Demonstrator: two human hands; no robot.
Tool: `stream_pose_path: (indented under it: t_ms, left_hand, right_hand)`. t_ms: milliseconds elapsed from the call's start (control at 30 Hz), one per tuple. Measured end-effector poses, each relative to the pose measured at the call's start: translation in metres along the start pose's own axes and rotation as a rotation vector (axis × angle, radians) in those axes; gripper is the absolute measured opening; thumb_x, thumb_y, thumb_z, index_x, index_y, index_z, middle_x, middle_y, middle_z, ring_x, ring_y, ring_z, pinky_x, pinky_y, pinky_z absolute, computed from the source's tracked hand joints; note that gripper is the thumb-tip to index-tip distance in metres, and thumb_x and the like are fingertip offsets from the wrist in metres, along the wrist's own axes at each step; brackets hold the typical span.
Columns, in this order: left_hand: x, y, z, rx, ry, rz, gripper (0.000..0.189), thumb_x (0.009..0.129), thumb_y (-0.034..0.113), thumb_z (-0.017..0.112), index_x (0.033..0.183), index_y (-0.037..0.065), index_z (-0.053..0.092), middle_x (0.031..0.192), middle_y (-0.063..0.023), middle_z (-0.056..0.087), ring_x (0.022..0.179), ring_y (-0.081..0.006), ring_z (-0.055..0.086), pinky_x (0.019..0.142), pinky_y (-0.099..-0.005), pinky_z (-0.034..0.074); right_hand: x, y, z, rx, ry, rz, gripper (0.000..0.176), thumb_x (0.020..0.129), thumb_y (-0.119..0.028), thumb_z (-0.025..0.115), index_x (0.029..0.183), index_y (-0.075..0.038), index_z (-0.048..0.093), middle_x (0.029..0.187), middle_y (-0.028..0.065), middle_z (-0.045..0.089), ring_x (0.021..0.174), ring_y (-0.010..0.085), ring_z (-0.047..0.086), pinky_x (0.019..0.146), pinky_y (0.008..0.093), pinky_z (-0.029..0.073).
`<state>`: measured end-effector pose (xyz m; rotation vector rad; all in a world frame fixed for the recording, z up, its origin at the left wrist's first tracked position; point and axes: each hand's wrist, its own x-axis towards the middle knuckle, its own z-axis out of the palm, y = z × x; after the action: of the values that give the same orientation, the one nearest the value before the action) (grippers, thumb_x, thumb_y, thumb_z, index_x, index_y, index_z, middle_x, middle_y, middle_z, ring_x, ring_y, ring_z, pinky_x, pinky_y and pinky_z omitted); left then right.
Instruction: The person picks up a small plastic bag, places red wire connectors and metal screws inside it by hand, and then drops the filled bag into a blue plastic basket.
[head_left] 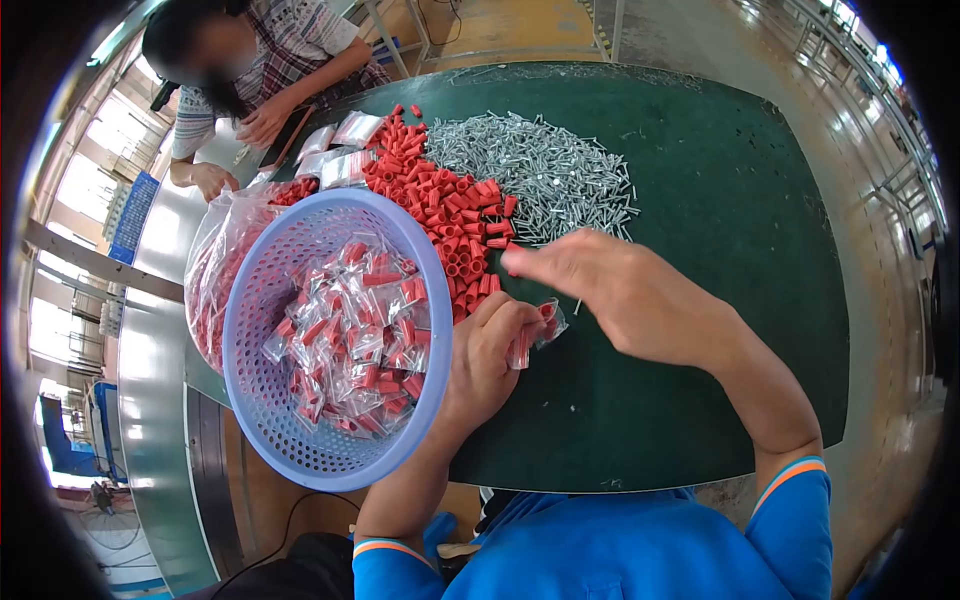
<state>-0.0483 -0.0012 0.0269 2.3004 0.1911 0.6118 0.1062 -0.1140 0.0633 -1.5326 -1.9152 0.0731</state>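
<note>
My left hand is closed on a small clear plastic bag with red plastic caps inside, beside the basket's right rim. My right hand is above and to the right of it, fingers drawn together at the edge of the red cap pile. A reddish spot shows at its fingertips, but I cannot make out what it pinches. Behind that hand lies a large heap of silver screws. A lavender perforated basket on the left holds many small clear bags with red caps.
A green table carries the heaps. Left of the basket sits a big clear bag of red caps. Flat bag bundles lie at the back left, near another person's hand. A single screw lies near my right hand.
</note>
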Motion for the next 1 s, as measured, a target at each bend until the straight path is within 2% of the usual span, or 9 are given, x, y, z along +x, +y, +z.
stream_pose_path:
  t_ms: [67, 133, 267, 367, 600, 700, 800, 900, 1000]
  left_hand:
    - [0.0, 0.005, -0.002, 0.004, -0.036, -0.096, 0.019, 0.072, -0.009, 0.06, 0.089, -0.001, 0.056, 0.077, -0.0129, 0.055, 0.068, -0.0301, 0.058, 0.057, -0.0347, 0.045]
    - [0.005, 0.015, -0.006, 0.0, -0.009, 0.117, 0.024, 0.071, -0.008, 0.061, 0.092, 0.002, 0.056, 0.075, -0.0114, 0.055, 0.061, -0.0275, 0.059, 0.051, -0.0355, 0.045]
    - [0.02, 0.013, 0.006, 0.121, 0.003, 0.099, 0.022, 0.071, -0.007, 0.061, 0.091, 0.003, 0.058, 0.071, -0.0105, 0.054, 0.06, -0.027, 0.058, 0.051, -0.0349, 0.045]
    - [0.028, 0.021, 0.01, 0.042, 0.126, 0.093, 0.011, 0.076, -0.008, 0.058, 0.083, 0.0, 0.056, 0.07, -0.0099, 0.053, 0.061, -0.018, 0.053, 0.055, -0.0278, 0.042]
    - [0.038, 0.001, 0.028, -0.005, 0.201, -0.123, 0.007, 0.088, 0.005, 0.054, 0.087, -0.001, 0.056, 0.077, -0.0032, 0.053, 0.068, -0.0096, 0.048, 0.062, -0.023, 0.04]
    - [0.037, -0.013, 0.035, -0.096, 0.276, 0.062, 0.006, 0.085, 0.001, 0.057, 0.082, -0.002, 0.053, 0.073, -0.0075, 0.052, 0.066, -0.0151, 0.049, 0.062, -0.0279, 0.041]
    - [0.033, -0.02, 0.037, -0.312, 0.265, -0.018, 0.012, 0.093, 0.011, 0.05, 0.091, 0.0, 0.055, 0.07, 0.0018, 0.048, 0.06, -0.0053, 0.044, 0.054, -0.0199, 0.035]
    - [0.03, -0.007, 0.029, -0.624, 0.259, -0.329, 0.018, 0.095, 0.022, 0.047, 0.089, 0.006, 0.055, 0.055, 0.008, 0.038, 0.045, 0.0002, 0.028, 0.041, -0.0175, 0.018]
    - [0.029, -0.004, 0.023, -0.715, 0.22, -0.429, 0.019, 0.096, 0.024, 0.047, 0.088, 0.007, 0.053, 0.056, 0.0069, 0.039, 0.045, -0.0009, 0.029, 0.04, -0.0184, 0.019]
  right_hand:
    - [-0.003, 0.004, -0.002, 0.046, 0.091, 0.12, 0.052, 0.067, 0.009, 0.054, 0.118, -0.003, 0.055, 0.099, 0.0127, 0.061, 0.099, 0.029, 0.054, 0.085, 0.0358, 0.046]
    - [-0.006, 0.009, -0.005, 0.055, 0.145, 0.107, 0.048, 0.067, 0.011, 0.051, 0.112, -0.002, 0.058, 0.1, 0.0128, 0.062, 0.097, 0.0299, 0.055, 0.084, 0.0366, 0.046]
    - [-0.015, 0.015, -0.013, 0.026, 0.21, 0.139, 0.038, 0.069, 0.011, 0.049, 0.104, -0.001, 0.061, 0.101, 0.0132, 0.062, 0.096, 0.0308, 0.056, 0.084, 0.0377, 0.045]
    - [-0.024, 0.027, -0.012, 0.021, 0.245, 0.192, 0.033, 0.07, 0.008, 0.05, 0.1, 0.001, 0.061, 0.098, 0.0155, 0.063, 0.094, 0.0319, 0.057, 0.084, 0.0379, 0.045]
    - [-0.027, 0.036, 0.002, 0.348, 0.306, 0.343, 0.027, 0.08, 0.007, 0.045, 0.104, 0.003, 0.059, 0.097, 0.0184, 0.063, 0.091, 0.0314, 0.061, 0.08, 0.0358, 0.047]
    - [-0.025, 0.036, -0.002, 0.471, 0.31, 0.385, 0.027, 0.083, 0.007, 0.043, 0.105, 0.004, 0.058, 0.098, 0.018, 0.064, 0.092, 0.0267, 0.063, 0.081, 0.0325, 0.048]
    - [-0.023, 0.032, -0.002, 0.57, 0.193, 0.443, 0.03, 0.083, 0.009, 0.043, 0.109, 0.005, 0.055, 0.099, 0.0165, 0.064, 0.096, 0.0216, 0.062, 0.084, 0.0304, 0.047]
    - [-0.023, 0.032, 0.004, 0.686, 0.165, 0.522, 0.034, 0.082, 0.011, 0.044, 0.114, 0.006, 0.053, 0.101, 0.014, 0.063, 0.098, 0.0187, 0.061, 0.086, 0.03, 0.047]
    - [-0.026, 0.037, 0.015, 0.789, 0.211, 0.518, 0.031, 0.083, 0.008, 0.045, 0.113, 0.004, 0.054, 0.098, 0.0105, 0.064, 0.091, 0.0166, 0.062, 0.082, 0.029, 0.048]
